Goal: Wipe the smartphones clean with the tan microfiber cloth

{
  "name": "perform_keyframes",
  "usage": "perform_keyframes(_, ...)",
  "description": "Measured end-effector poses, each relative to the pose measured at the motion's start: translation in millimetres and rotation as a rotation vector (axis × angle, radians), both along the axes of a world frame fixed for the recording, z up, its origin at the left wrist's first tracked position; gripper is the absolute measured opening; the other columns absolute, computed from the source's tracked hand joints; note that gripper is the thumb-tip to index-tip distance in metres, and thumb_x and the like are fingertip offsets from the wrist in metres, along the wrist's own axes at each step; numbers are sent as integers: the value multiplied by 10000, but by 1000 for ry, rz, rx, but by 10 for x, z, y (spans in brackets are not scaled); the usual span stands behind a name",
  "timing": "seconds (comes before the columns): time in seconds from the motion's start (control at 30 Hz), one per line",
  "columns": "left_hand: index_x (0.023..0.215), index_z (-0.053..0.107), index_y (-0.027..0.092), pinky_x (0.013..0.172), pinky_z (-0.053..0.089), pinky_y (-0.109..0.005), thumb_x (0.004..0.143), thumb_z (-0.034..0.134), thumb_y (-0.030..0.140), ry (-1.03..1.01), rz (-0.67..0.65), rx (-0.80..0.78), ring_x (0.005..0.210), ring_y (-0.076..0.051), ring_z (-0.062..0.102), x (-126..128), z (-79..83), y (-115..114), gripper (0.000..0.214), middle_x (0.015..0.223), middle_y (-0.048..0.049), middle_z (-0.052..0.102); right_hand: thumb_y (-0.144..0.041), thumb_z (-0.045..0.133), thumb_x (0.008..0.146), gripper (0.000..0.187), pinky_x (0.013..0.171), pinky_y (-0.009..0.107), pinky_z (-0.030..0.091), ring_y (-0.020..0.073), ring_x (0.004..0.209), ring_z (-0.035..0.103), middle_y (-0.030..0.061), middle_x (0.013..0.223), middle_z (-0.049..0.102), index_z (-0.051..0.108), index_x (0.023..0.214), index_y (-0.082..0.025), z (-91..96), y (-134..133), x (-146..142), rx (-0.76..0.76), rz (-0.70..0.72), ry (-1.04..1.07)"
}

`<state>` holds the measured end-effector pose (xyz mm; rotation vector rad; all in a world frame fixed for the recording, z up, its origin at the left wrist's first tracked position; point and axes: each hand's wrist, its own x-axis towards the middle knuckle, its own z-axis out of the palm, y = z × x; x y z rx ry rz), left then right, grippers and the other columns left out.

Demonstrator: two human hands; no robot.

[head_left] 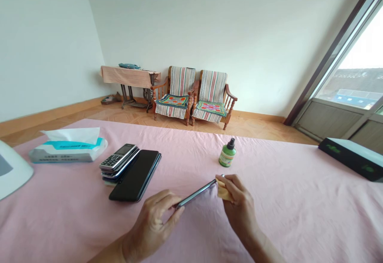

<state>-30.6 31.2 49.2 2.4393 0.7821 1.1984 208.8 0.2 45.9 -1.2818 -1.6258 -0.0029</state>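
My left hand (155, 219) pinches the near end of a thin smartphone (198, 193), seen edge-on and held tilted above the pink tablecloth (299, 199). My right hand (237, 199) is closed on a small yellow cloth (223, 192) pressed against the phone's far end. A small green spray bottle (227, 153) with a black cap stands upright just beyond the hands.
A stack of phones (118, 161) and a black smartphone (136, 174) lie at the left. A tissue pack (68, 147) sits further left, beside a white device (12, 167). A dark box (351, 157) rests at the right edge. Two wooden chairs (194, 97) stand by the far wall.
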Motion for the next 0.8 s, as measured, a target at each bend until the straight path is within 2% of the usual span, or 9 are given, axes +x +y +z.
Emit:
perform_keyframes(0.13,859,611,191,603,445,-238,902,521,191,12,66,-65,629,-147,564,-47,46,102,99,700,4,591,-89,484,790,309,649,229,478,159,759,615,57,859,614,706,987,-175,-6,62,191,-90,-65,57)
perform_keyframes(0.2,872,616,191,583,442,-233,915,512,216,8,110,-109,607,-140,557,-46,33,128,115,703,7,601,-108,486,798,295,637,223,471,157,752,618,50,841,619,716,964,-188,-7,64,173,-138,-37,84)
perform_keyframes(0.3,995,617,185,611,466,-230,926,508,228,-8,129,-147,658,-142,592,-37,-9,139,136,795,-16,647,-151,507,809,263,649,229,472,163,762,625,53,851,636,719,959,-191,-16,80,108,-152,-31,159)
perform_keyframes(0.43,1060,619,183,633,488,-231,929,504,216,-13,112,-121,682,-148,618,-26,-17,134,178,817,-29,662,-254,559,814,219,699,269,485,195,815,634,72,900,668,726,934,-181,-34,158,96,-116,-104,311)
perform_keyframes(0.63,1035,644,181,611,498,-230,926,506,215,-21,109,-63,662,-154,632,-6,39,136,178,772,-27,658,-350,599,810,261,633,278,490,214,766,636,90,845,693,751,887,-153,-21,248,89,-194,-18,469)
perform_keyframes(0.8,1007,642,184,641,501,-234,927,511,222,-20,116,-81,695,-158,639,-16,0,167,158,805,-31,664,-376,631,777,288,632,285,490,224,736,640,106,841,714,761,863,-134,-41,282,104,-248,-37,485)
